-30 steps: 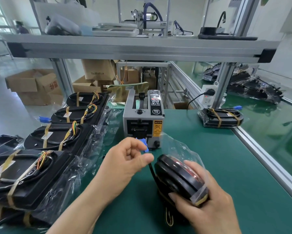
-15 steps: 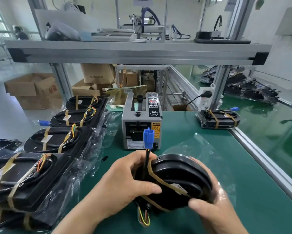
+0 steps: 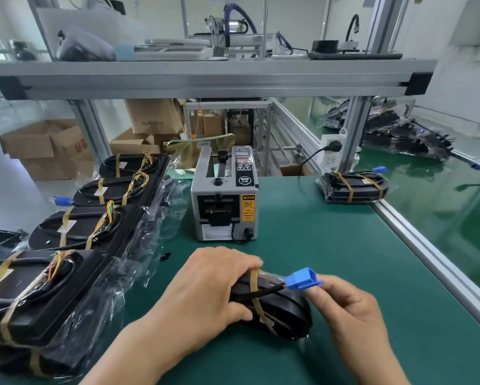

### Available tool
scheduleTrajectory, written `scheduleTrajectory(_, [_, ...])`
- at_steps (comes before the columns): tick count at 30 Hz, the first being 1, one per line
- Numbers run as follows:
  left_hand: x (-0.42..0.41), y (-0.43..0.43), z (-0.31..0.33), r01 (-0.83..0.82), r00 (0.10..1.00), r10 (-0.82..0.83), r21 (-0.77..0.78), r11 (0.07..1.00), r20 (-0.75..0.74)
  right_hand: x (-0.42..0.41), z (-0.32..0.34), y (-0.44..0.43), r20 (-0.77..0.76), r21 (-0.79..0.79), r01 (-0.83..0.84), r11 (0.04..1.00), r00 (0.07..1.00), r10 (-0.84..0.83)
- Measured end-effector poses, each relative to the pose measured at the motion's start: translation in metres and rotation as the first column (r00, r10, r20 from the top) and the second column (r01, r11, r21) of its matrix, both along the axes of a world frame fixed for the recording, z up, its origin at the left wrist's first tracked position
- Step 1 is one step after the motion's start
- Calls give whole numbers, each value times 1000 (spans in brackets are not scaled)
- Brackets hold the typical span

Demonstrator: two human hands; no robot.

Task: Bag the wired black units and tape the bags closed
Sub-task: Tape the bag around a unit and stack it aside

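A black oval unit (image 3: 281, 312) bound with tan tape lies on the green mat near the front, with thin clear plastic around its right end. My left hand (image 3: 205, 295) grips its left end from above. My right hand (image 3: 349, 304) pinches the blue connector (image 3: 302, 278) at the end of the unit's black cable, just above the unit. Behind them stands the grey tape dispenser (image 3: 225, 198).
A row of taped black units (image 3: 75, 232) on clear bags (image 3: 150, 226) lines the left side. One bagged unit (image 3: 352, 187) sits far right by the aluminium rail (image 3: 427, 251). A shelf beam (image 3: 211, 79) crosses overhead. Cardboard boxes (image 3: 44, 148) stand behind the bench.
The unit has been turned and laid lower on the mat. The blue connector swung from upright at the left to the right, where my right hand now pinches it.
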State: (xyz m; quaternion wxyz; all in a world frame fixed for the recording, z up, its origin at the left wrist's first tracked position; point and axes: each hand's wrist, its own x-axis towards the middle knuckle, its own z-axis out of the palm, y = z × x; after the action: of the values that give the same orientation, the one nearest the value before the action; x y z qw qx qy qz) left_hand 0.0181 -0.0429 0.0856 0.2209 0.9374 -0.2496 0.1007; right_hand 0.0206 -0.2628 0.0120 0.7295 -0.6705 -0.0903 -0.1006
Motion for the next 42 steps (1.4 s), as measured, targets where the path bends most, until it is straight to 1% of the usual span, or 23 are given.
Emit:
scheduleTrajectory(1, [0,0,-1,16,1000,-16,4,1000,9,0,-3,-1,-7,9,-28,1000,1000,28])
scheduleTrajectory(3, [1,0,-3,64,995,-66,30,998,69,-1,-7,-3,-38,26,-146,989,988,147])
scheduleTrajectory(5, [1,-2,-4,107,986,-103,-20,994,134,-2,-11,-4,-76,17,-272,962,959,272])
scheduleTrajectory(7, [1,-6,-7,155,974,-133,-114,981,181,1,-13,-6,-85,-7,-305,952,949,303])
scheduleTrajectory(9, [0,-10,-11,200,959,-164,-143,969,231,6,-13,-6,-97,-5,-291,957,952,289])
scheduleTrajectory(11, [-1,-11,-17,223,945,-195,-80,971,263,11,-13,-6,-118,51,-300,952,945,305])
scheduleTrajectory(14, [0,-11,-27,167,922,-192,103,981,338,13,-12,-11,-129,73,-358,931,922,365])
scheduleTrajectory(15, [0,-14,-30,138,914,-176,129,982,365,13,-12,-12,-134,61,-388,919,910,393])
scheduleTrajectory(17, [-1,-19,-36,81,898,-121,112,990,423,13,-12,-14,-148,22,-437,899,888,435])
scheduleTrajectory(19, [-3,-22,-41,56,901,-70,47,997,427,14,-15,-12,-151,7,-423,906,895,420])
scheduleTrajectory(21, [-3,-20,-45,71,911,-64,-2,997,408,14,-19,-10,-145,18,-379,925,915,377])
scheduleTrajectory(28, [-6,-21,-42,45,931,-35,-19,999,363,15,-20,-6,-120,-21,-351,936,930,346])
scheduleTrajectory(31, [-7,-21,-38,51,932,-38,-28,998,360,14,-21,-1,-106,-60,-290,955,953,283])
scheduleTrajectory(32, [-7,-21,-33,86,937,-55,-75,993,345,14,-22,1,-96,-68,-258,964,963,251])
scheduleTrajectory(33, [-7,-21,-27,126,949,-70,-166,978,307,13,-24,3,-83,-76,-224,972,972,218])
scheduleTrajectory(34, [-6,-19,-19,140,966,-67,-287,948,251,11,-24,5,-70,-89,-191,978,980,185])
scheduleTrajectory(35, [-4,-17,-10,103,982,-27,-407,908,188,10,-24,6,-59,-112,-154,982,987,148])
scheduleTrajectory(37, [6,-10,8,-105,984,170,-605,789,51,6,-24,7,-49,-162,-53,985,998,45])
scheduleTrajectory(38, [14,-6,14,-234,960,278,-676,698,-45,5,-23,5,-42,-170,1,986,999,-8])
scheduleTrajectory(39, [26,-2,18,-347,924,344,-737,579,-165,4,-22,3,-32,-162,45,986,998,-51])
scheduleTrajectory(40, [39,2,20,-443,885,361,-775,450,-296,3,-20,1,-27,-147,74,986,997,-79])
scheduleTrajectory(41, [53,6,20,-533,837,345,-775,341,-424,2,-19,0,-24,-143,85,986,996,-90])
scheduleTrajectory(42, [67,10,19,-616,783,306,-744,260,-541,2,-17,-1,-21,-155,86,984,996,-90])
